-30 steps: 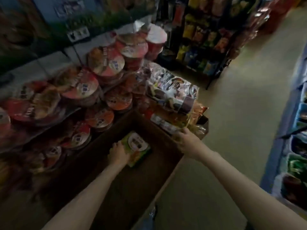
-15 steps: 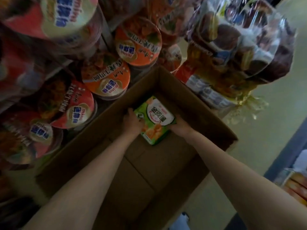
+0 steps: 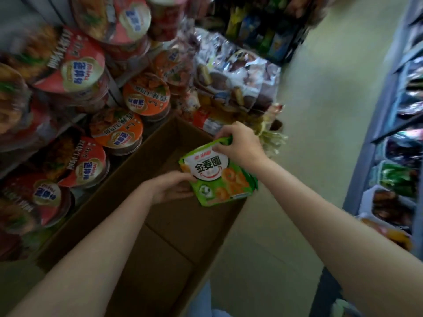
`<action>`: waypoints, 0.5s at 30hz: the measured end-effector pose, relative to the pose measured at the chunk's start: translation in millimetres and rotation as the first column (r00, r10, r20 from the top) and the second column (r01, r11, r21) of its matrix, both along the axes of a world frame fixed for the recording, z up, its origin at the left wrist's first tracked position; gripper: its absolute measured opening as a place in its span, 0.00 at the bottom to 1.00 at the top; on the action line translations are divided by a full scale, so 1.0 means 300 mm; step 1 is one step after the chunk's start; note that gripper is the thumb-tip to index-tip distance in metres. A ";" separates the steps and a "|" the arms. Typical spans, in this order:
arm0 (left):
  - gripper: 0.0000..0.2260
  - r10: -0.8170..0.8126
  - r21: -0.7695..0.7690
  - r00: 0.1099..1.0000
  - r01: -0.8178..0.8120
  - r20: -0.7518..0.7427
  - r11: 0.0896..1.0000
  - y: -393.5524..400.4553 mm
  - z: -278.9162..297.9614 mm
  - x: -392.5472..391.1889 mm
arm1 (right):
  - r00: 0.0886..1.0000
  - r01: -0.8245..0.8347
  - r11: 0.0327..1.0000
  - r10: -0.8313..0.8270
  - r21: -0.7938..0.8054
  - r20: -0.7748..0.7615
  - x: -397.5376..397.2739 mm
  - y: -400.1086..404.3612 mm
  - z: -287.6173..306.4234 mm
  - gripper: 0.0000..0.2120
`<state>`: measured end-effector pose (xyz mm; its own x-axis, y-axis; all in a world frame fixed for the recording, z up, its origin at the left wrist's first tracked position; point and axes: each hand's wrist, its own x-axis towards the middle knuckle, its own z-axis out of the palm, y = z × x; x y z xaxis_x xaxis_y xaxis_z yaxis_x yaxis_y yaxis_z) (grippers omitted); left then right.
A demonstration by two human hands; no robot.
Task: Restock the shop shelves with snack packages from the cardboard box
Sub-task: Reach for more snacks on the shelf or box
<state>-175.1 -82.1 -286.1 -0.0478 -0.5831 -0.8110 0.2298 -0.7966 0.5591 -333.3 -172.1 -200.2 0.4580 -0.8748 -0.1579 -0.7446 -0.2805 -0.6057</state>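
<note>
A green snack package (image 3: pixel 218 177) with a white oval label and orange rings printed on it hangs above the far right corner of the open cardboard box (image 3: pixel 160 243). My left hand (image 3: pixel 170 187) grips its lower left edge from below. Its top edge is pinched by my right hand (image 3: pixel 239 145). The box stands on the floor against the shelves and its brown bottom shows no other package.
Shelves on the left hold several red and orange instant noodle bowls (image 3: pixel 146 96). Clear bags of wrapped snacks (image 3: pixel 235 81) hang beyond the box. A blue shelf unit (image 3: pixel 393 133) with dark packages lines the right side. Pale floor (image 3: pixel 320 110) runs between them.
The green package has come up out of the box, carried right and toward the box's far right corner. My right hand shifted from its side to its top edge.
</note>
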 end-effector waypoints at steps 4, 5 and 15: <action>0.09 -0.165 -0.185 0.984 0.151 -0.063 0.971 -0.009 0.204 -0.222 | 0.989 0.137 0.987 -0.131 -0.088 0.073 -0.269 0.073 0.275 0.11; 0.09 -0.215 -0.247 0.974 0.192 -0.068 0.950 -0.011 0.266 -0.293 | 0.972 0.230 0.966 -0.221 -0.121 0.082 -0.364 0.108 0.340 0.14; 0.13 -0.650 -0.697 0.759 0.478 0.022 0.535 0.157 0.859 -1.288 | 0.400 0.884 0.460 -0.836 0.081 0.374 -1.454 0.789 0.821 0.18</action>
<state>-561.5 -34.9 -28.4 -0.6729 -0.7185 -0.1763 0.0403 -0.2735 0.9610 -769.5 64.6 46.1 -0.5524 -0.8323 -0.0454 -0.4008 0.3130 -0.8610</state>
